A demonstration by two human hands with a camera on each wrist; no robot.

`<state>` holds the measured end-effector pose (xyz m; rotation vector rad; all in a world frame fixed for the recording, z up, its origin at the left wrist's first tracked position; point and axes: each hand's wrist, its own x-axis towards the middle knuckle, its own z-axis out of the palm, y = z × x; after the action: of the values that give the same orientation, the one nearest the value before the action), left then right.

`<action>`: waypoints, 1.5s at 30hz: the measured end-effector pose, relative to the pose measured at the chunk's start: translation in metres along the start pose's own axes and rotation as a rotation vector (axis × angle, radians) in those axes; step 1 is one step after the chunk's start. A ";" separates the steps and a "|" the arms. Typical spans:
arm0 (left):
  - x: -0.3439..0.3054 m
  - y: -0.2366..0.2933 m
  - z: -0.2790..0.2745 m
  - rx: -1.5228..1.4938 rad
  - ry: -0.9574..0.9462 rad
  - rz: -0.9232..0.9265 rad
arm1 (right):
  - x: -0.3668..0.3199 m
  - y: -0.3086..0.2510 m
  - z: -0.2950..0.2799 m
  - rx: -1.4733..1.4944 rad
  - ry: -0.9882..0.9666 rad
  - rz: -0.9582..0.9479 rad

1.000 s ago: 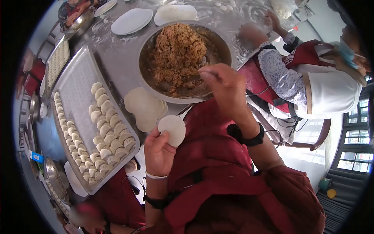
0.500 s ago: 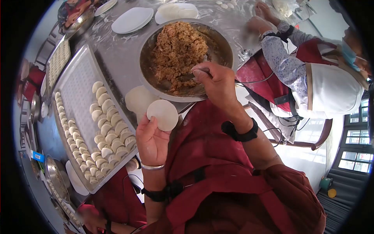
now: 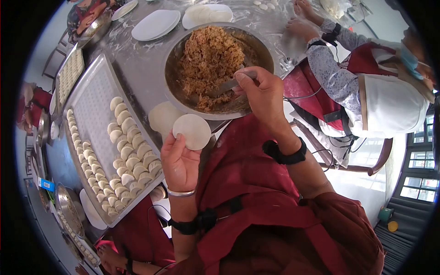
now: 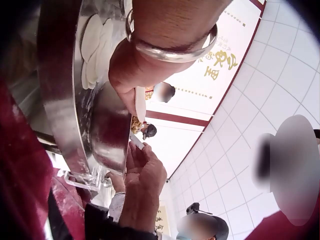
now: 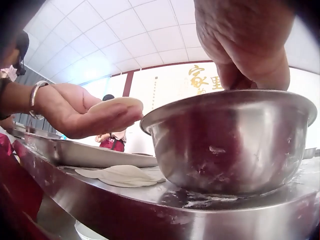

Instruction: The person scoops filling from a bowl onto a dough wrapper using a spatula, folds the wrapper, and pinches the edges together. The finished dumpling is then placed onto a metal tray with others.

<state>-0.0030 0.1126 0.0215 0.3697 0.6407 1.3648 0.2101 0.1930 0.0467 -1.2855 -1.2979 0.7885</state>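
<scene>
In the head view my left hand (image 3: 181, 160) holds a round white dough wrapper (image 3: 192, 132), thumb on top and fingers beneath. My right hand (image 3: 266, 96) grips the handle of a metal utensil (image 3: 228, 85) whose far end meets the brown minced filling (image 3: 211, 57) in a steel bowl (image 3: 170, 96). More wrappers (image 3: 163, 118) lie on the table just behind the held one. The right wrist view shows the wrapper (image 5: 117, 103) on the left hand (image 5: 75, 112), beside the bowl's wall (image 5: 225, 145); the right hand's fingertips are hidden behind the rim.
A perforated tray (image 3: 94, 91) with rows of folded dumplings (image 3: 130, 137) lies on the left. White plates (image 3: 156, 24) stand behind the bowl. Another person's forearms (image 3: 316, 34) rest at the table's right side, and a chair (image 3: 362, 168) stands below them.
My left hand has moved up with the wrapper, closer to the bowl. The right hand has shifted slightly, and the utensil now shows plainly against the filling.
</scene>
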 end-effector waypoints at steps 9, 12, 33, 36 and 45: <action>0.002 -0.002 0.005 -0.002 0.035 0.005 | -0.006 0.000 0.016 -0.169 -0.059 -0.139; 0.003 -0.004 0.003 0.001 0.033 0.005 | -0.011 -0.004 0.016 -0.153 -0.053 -0.094; -0.003 0.000 -0.005 -0.023 0.005 0.006 | -0.016 -0.016 -0.010 0.082 -0.068 -0.124; -0.002 -0.005 -0.002 -0.028 0.036 0.020 | -0.017 -0.004 -0.004 -0.046 -0.133 -0.248; -0.002 -0.003 -0.002 -0.016 0.012 -0.005 | -0.010 0.006 0.009 -0.431 -0.266 -0.499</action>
<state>-0.0017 0.1096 0.0189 0.3471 0.6401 1.3674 0.2009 0.1870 0.0371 -1.1249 -1.9829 0.3374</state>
